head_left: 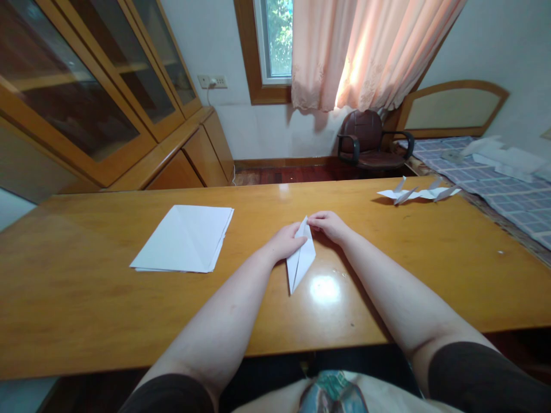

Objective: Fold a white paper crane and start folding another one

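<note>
A sheet of white paper folded into a narrow diamond [305, 261] rests on the wooden table, one point toward me and one away. A lengthwise slit runs down its middle. My left hand [287, 242] grips its left side, thumb lying across the top face and the other fingers partly hidden behind it. At the far tip, my right hand [328, 223] has its fingers closed together on the paper's right edge. Whether the fingertips pinch a flap there is too small to make out.
On the left of the table [77, 298] lies a stack of white square paper [185, 238]. Folded paper figures [404, 194] stand at the far right. Beyond the table are an armchair [365, 140], a bed [482, 172] and a glass-door cabinet [150, 126].
</note>
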### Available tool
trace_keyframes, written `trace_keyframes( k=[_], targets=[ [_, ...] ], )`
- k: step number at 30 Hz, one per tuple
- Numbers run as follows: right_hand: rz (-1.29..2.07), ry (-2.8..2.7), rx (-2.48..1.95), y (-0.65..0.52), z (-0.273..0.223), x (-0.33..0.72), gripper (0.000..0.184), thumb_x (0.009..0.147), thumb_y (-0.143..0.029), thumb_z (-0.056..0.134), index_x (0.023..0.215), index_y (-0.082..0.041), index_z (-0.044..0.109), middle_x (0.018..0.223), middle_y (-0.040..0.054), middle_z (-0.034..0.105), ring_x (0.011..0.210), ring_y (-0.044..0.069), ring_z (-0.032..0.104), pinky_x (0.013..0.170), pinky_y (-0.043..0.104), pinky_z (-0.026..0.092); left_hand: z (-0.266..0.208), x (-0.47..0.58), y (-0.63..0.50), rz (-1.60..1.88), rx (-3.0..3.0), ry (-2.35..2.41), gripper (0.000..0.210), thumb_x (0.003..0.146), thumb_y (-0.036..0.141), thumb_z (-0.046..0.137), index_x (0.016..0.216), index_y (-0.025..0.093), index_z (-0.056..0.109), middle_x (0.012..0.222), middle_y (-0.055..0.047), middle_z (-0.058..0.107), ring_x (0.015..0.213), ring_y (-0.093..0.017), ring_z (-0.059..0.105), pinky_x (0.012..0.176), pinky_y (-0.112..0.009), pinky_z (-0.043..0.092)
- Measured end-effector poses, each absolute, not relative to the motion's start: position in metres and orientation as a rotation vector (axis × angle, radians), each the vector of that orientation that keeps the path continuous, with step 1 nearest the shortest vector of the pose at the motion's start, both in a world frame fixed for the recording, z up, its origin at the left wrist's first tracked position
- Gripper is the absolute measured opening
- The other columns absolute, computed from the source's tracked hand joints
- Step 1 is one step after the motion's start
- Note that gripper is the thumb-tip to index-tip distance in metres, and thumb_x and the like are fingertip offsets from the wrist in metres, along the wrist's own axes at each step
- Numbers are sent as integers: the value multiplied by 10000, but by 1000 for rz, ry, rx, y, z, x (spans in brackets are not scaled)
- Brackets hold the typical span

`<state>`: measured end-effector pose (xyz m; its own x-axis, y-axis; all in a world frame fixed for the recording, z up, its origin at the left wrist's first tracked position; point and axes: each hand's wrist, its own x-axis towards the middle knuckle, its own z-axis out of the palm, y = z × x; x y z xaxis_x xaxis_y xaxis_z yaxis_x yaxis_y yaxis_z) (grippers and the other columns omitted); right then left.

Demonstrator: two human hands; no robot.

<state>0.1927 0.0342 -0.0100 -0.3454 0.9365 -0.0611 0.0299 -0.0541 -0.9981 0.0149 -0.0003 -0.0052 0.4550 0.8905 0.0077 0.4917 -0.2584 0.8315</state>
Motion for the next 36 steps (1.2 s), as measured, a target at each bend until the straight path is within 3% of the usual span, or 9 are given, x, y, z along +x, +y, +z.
trace_keyframes(
  k=[36],
  targets=[
    [1432,-1509,-1173,36,-10,195,299,594,-419,729,652,-133,664,490,-38,469,495,86,369,508,260,256,-1,16,-2,569,1930,1220,338,744,228,536,1067,168,613,1063,-70,657,971,-220,589,839,-317,462]
  ],
)
